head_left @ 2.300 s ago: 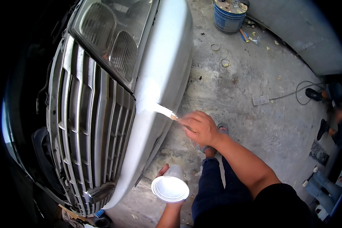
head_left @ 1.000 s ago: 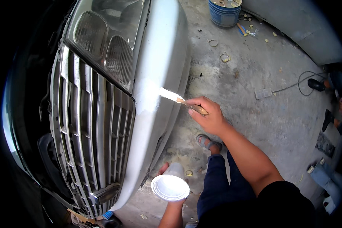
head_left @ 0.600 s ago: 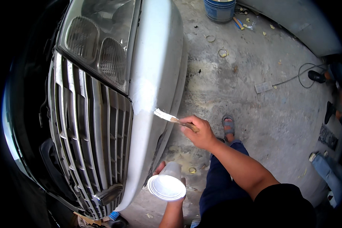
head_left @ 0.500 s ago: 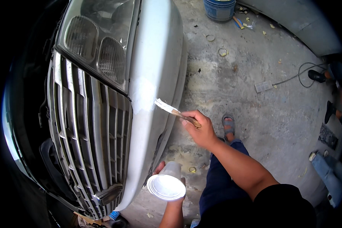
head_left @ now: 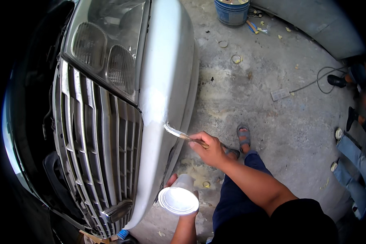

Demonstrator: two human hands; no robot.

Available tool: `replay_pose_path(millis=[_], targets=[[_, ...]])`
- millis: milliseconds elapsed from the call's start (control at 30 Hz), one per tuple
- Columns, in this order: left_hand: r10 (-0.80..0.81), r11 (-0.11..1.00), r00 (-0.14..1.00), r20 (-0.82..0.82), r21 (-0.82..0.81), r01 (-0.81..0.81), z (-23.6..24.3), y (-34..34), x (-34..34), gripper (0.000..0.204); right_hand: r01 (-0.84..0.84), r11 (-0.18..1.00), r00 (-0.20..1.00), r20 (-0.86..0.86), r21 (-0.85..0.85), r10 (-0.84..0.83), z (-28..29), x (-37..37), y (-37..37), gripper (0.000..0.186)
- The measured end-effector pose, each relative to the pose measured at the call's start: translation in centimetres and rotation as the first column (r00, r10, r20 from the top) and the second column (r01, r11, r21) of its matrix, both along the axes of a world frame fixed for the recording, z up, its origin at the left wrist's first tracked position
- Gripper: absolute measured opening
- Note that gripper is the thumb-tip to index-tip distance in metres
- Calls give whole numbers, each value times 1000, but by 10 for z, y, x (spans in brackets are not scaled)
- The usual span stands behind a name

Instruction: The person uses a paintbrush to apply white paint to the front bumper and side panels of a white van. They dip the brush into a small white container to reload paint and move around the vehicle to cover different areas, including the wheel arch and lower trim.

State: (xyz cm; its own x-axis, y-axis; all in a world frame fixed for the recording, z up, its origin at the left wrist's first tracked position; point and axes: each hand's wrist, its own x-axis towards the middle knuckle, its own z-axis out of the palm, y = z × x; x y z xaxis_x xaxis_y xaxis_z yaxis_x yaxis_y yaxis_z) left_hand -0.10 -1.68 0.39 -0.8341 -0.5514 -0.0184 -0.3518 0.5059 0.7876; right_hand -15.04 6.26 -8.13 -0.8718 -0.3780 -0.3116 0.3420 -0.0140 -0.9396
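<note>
A paintbrush (head_left: pixel 176 131) with white-coated bristles is pinched in my right hand (head_left: pixel 208 149). Its tip touches the pale car bumper (head_left: pixel 166 61), at the lower end of a whiter, wet-looking patch (head_left: pixel 153 106). Lower down, my left hand (head_left: pixel 190 213) is wrapped round a white plastic cup (head_left: pixel 179 200) with white paint inside. The cup hides most of the left fingers. Left of the bumper lie the car's chrome grille (head_left: pixel 97 150) and a headlight (head_left: pixel 110 53).
On the concrete floor (head_left: pixel 264 122) stand a blue bucket (head_left: pixel 232 13), a power strip (head_left: pixel 280 94) with a cable, and several tape rings and scraps. A grey panel (head_left: pixel 317 24) edges the upper right. Other people's legs (head_left: pixel 356 156) show at the far right.
My right hand has drawn the brush down along the bumper. The white patch reaches lower. My left hand with the cup has hardly moved. The view has shifted slightly.
</note>
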Motion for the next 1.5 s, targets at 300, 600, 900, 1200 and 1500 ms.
replay_pose_path(millis=[300, 600, 900, 1200, 1500], targets=[[-30, 998, 999, -42, -50, 28, -2, -7, 1, 87, -40, 993, 883, -463, 107, 85, 12, -9, -2, 22], [-30, 999, 999, -39, -13, 30, 4, -7, -3, 88, -20, 995, 644, -760, 101, 90, 27, -31, -28, 23], [-2, 1000, 1000, -12, 15, 2, 4, -5, -1, 88, -6, 996, 645, -761, 84, 68, 29, -36, -23, 25], [51, 994, 998, -40, 99, -47, 0, -6, 5, 88, -41, 989, 710, -691, 144, 131, 20, -30, 0, 26], [12, 1000, 1000, -10, 20, -12, 8, -2, -3, 84, -103, 979, 738, -646, 176, 194, 1, -22, 16, 29]])
